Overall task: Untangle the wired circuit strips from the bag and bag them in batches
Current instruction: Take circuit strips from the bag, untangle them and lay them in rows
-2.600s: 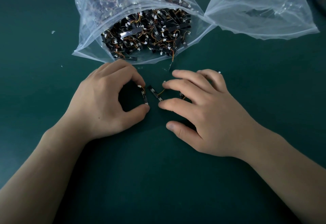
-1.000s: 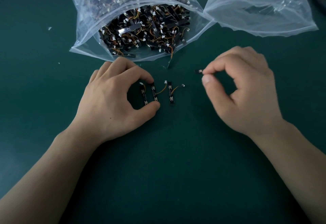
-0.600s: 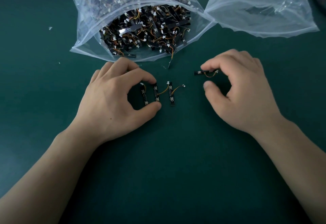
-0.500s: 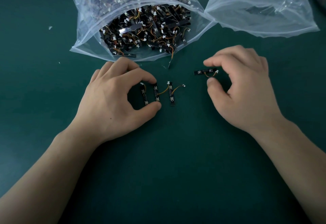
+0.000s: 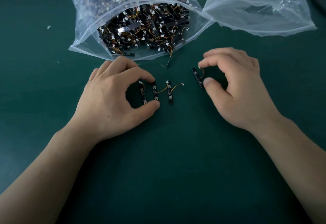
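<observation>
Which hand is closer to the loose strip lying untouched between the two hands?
Left. The left hand pinches a neighbouring strip just left of the loose strip. The right hand is farther off to the right, holding a separate strip.

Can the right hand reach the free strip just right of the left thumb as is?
Probably yes: only bare mat lies between the right hand and the free strip. But its thumb and forefinger pinch a fourth strip, which would go down first.
</observation>
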The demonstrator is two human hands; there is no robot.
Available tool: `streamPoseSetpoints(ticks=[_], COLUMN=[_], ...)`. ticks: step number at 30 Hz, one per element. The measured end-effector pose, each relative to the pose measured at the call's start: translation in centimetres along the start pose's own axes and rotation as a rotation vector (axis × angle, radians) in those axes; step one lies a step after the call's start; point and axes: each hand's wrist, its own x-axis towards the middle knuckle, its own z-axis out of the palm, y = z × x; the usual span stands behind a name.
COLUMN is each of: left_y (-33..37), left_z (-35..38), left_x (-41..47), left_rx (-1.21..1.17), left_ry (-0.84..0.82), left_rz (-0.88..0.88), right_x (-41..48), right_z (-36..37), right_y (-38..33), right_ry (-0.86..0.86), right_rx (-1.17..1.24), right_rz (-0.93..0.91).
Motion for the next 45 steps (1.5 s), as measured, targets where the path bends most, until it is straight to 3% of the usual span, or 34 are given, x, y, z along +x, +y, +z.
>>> streamPoseSetpoints(ticks=[7, 16, 26, 45], left_y=[-0.02, 0.01, 0.06, 0.09], left_z=[-0.01, 0.00, -0.14, -0.07], left_x=[0.01, 0.04, 0.01, 0.06], left_rx=[-0.009, -0.026, -0.042, -0.038], left_ry=[-0.003, -0.003, -0.031, -0.033], left_rz=[0.006, 0.013, 0.032, 0.033], right_x=[-0.10, -0.32, -0.21, -0.09], right_z=[0.22, 0.02, 0.02, 0.08], right_y=[-0.11, -0.76, -0.57, -0.48], right_ry=[-0.039, -0.150, -0.215, -0.230], right_rx=[-0.090, -0.131, -0.132, -0.137], right_rz=[0.037, -0.103, -0.112, -0.130])
